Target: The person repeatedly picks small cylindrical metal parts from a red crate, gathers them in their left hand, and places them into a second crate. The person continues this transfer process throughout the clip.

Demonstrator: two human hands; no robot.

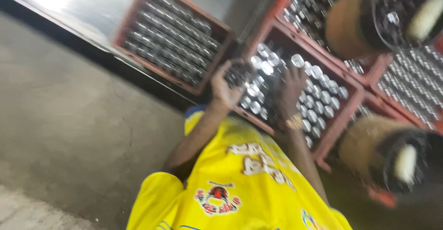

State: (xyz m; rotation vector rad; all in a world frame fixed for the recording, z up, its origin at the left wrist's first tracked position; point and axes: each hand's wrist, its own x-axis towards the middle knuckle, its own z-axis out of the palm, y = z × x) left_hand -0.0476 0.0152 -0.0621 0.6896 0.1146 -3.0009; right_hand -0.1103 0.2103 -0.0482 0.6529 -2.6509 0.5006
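Reaching into crate (344,114) judged current step. Dark item (238,73) gripped by left hand (224,90) fingers. Right hand (288,89) laid on bottles (318,98); finger spread lost to blur. Clean grip needed next.

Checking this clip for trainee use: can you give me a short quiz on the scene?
1. True or false: the crates are blue.
2. Which wrist bears the gold watch? A) left B) right
3. What fills the crates?

Key:
1. False: they are red.
2. B: it sits below the right hand. The left hand has a bare wrist.
3. Rows of shiny round tops, too blurred to tell their kind.
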